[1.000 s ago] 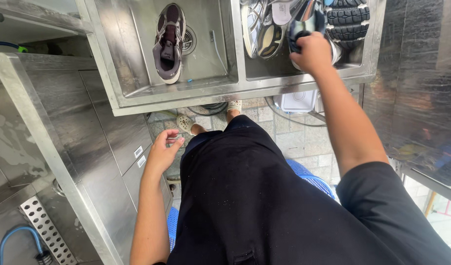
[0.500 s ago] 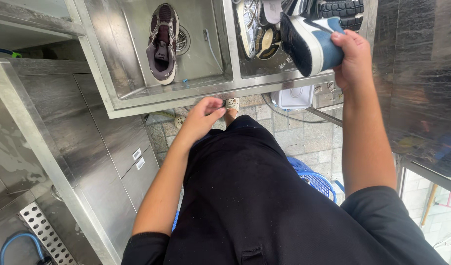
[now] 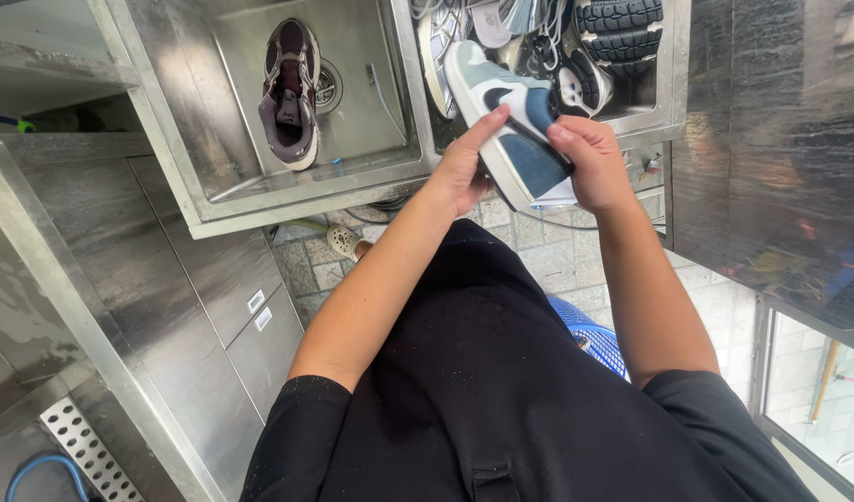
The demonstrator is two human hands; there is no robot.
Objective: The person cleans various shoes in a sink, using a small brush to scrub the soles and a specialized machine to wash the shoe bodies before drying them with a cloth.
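Blue-and-white sneaker: light, stiff sole, likely wet. My right hand clasps its heel; left hand steadies the side.

Two small white rectangular labels were seen on the grey steel cabinet front below the sink, one just above the other, both tilted. No packages, signs or screens were seen.

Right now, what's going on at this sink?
A person holds a blue and white sneaker in both hands, left hand and right hand, above the front edge of a steel double sink. A brown sneaker lies in the left basin; more shoes are piled in the right one.
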